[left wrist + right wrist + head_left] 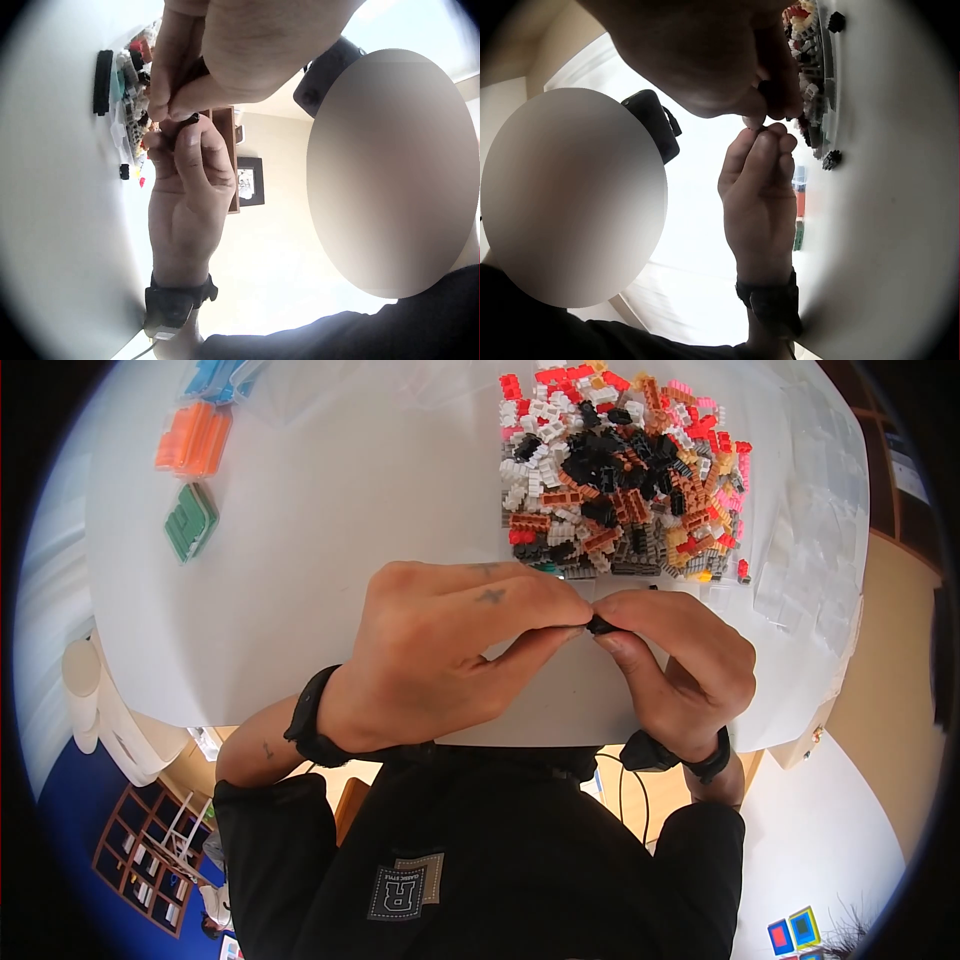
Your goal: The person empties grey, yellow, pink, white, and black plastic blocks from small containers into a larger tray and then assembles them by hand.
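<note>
In the head view a small black piece point(600, 625) sits between the fingertips of both hands, above the table's near part. The left hand point(440, 650) pinches it from one side with thumb and forefinger; the right hand point(685, 665) pinches it from the other. Fingers cover most of the piece; a dark bit point(193, 118) shows in the left wrist view. Just beyond the hands lies a heap of small bricks point(630, 480) in black, white, red, brown and grey. A long black brick point(103, 82) and a small black one point(124, 172) lie on the table.
On the white table point(300, 490), green point(190, 522), orange point(193, 440) and blue point(215, 378) pieces lie at the far left. Clear plastic trays point(810, 530) stand right of the heap. A single red brick point(743, 570) lies at the heap's near right corner.
</note>
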